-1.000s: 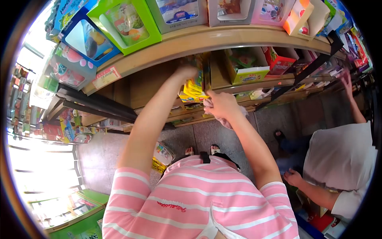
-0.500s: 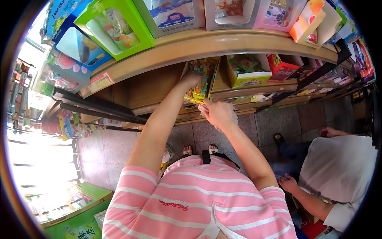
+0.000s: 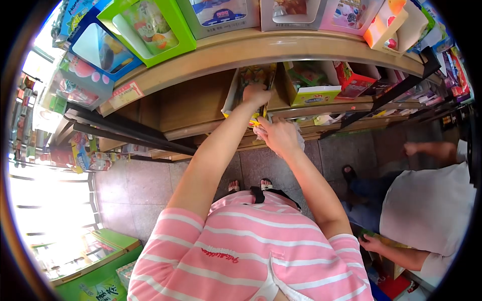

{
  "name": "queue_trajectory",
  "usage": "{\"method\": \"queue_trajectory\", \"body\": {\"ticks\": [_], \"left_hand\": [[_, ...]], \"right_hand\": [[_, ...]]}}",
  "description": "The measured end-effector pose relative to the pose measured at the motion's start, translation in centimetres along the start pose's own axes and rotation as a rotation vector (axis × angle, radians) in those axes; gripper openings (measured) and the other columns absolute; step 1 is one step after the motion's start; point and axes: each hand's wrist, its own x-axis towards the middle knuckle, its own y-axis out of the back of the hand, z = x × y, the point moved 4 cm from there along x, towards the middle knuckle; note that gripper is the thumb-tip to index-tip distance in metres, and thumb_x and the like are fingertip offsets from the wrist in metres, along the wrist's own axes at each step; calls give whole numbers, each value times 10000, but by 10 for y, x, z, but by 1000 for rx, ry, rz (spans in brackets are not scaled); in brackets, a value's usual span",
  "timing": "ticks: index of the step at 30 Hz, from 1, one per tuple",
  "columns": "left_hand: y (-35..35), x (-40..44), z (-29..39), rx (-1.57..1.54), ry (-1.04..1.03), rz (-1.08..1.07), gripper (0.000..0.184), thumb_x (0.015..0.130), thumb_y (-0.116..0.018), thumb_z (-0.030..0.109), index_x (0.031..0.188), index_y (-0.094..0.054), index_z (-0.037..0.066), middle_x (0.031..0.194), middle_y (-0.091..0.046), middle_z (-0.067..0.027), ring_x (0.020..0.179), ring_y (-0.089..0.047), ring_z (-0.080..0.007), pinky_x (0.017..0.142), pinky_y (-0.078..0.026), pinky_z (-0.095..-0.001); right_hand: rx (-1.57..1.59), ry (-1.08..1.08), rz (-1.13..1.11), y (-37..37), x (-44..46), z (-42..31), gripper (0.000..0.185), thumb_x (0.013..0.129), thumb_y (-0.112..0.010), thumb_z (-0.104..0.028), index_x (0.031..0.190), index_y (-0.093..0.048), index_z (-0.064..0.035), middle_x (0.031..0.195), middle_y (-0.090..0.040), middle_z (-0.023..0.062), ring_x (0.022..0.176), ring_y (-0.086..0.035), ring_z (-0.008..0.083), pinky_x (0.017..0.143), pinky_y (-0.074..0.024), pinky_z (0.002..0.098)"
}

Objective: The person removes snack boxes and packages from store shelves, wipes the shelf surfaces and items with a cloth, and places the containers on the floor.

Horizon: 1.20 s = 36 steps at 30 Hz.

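Observation:
My left hand (image 3: pixel 257 94) reaches into an open display box (image 3: pixel 231 95) on the lower shelf; its fingers are hidden behind the back of the hand. Dark and yellow packets (image 3: pixel 255 75) lie in the box behind it. My right hand (image 3: pixel 282 135) is closed on a crumpled whitish cloth (image 3: pixel 300 138), with its thumb and index finger at the box's yellow front edge. To the right of this box stands a yellow-green display box (image 3: pixel 315 98) of green packets.
Windowed boxes, including a green one (image 3: pixel 148 30), line the upper shelf (image 3: pixel 241 47). A red box (image 3: pixel 354 83) stands farther right below. At the right, a person in a light shirt (image 3: pixel 427 205) bends near the floor. Green cartons (image 3: pixel 95 271) stand at lower left.
My left hand has shifted right and down within the box, and the box has tilted or slid slightly left. My right hand keeps its hold at the front edge. The other person's arms have moved.

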Motion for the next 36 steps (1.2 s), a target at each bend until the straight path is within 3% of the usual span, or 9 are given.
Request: {"method": "queue_trajectory", "body": {"ticks": [4, 13, 16, 19, 22, 27, 30, 32, 36], "left_hand": [[-5, 2, -14, -686, 344, -221, 337, 690, -666, 321, 838, -643, 20, 734, -623, -55, 661, -588, -130, 574, -473, -258], [3, 2, -5, -352, 275, -399, 263, 635, -700, 220, 792, -634, 20, 750, -626, -89, 601, -606, -135, 489, -491, -269], [0, 9, -3, 134, 112, -443, 283, 648, -654, 274, 789, -647, 30, 764, -626, -120, 699, -610, -129, 590, -483, -237], [14, 12, -8, 234, 44, -73, 256, 663, -605, 264, 744, -641, 23, 762, -615, -159, 711, -607, -150, 640, -477, -228], [51, -7, -18, -175, -103, 49, 256, 711, -550, 261, 796, -631, 33, 862, -614, -149, 787, -599, -199, 701, -476, -270], [58, -28, -73, -1383, 129, -258, 402, 755, -410, 170, 1109, -451, -15, 1134, -491, -195, 923, -552, -310, 796, -460, -415], [62, -54, -66, -1602, 54, -572, 456, 760, -345, 137, 1180, -356, -39, 1125, -478, -239, 967, -536, -338, 822, -453, -418], [65, -78, -42, -1605, -41, -570, 451, 792, -317, 148, 1209, -319, -26, 1118, -484, -233, 978, -522, -377, 822, -449, -443], [56, -112, -25, -1504, 273, -258, 383, 899, -285, 249, 1213, -377, 51, 1143, -487, -132, 978, -526, -239, 862, -425, -363]], "right_hand": [[20, 5, 8, 0, -4, 2, 208, 725, -594, -276, 861, -519, -138, 697, -524, 94, 656, -562, 248, 571, -428, 360], [-23, 73, 60, 0, -9, 8, 223, 769, -548, -320, 938, -535, -175, 732, -522, 84, 731, -552, 251, 605, -408, 363], [-17, 90, 112, 1, -11, 9, 262, 775, -544, -316, 1004, -536, -190, 756, -528, 98, 728, -552, 258, 614, -417, 367], [6, 89, 124, 5, -13, 11, 357, 744, -581, -237, 1087, -498, -187, 793, -549, 147, 690, -566, 299, 603, -452, 395], [-19, 19, 61, 18, -13, 10, 400, 729, -596, -209, 1112, -482, -182, 810, -552, 149, 669, -567, 306, 590, -457, 399], [267, -112, 6, 41, -30, 32, 411, 735, -598, -194, 1121, -472, -128, 938, -557, 122, 768, -569, 291, 677, -454, 377], [480, -285, 138, 62, -23, 32, 384, 751, -582, -209, 1105, -486, -92, 935, -548, 137, 790, -559, 302, 692, -450, 371], [620, -362, 273, 82, -10, 17, 383, 758, -574, -226, 1100, -490, -74, 929, -538, 151, 804, -549, 315, 701, -446, 371], [103, -203, 390, 70, 21, -77, 376, 783, -532, -237, 1120, -484, -76, 1010, -436, 229, 914, -445, 388, 757, -402, 436]]}}
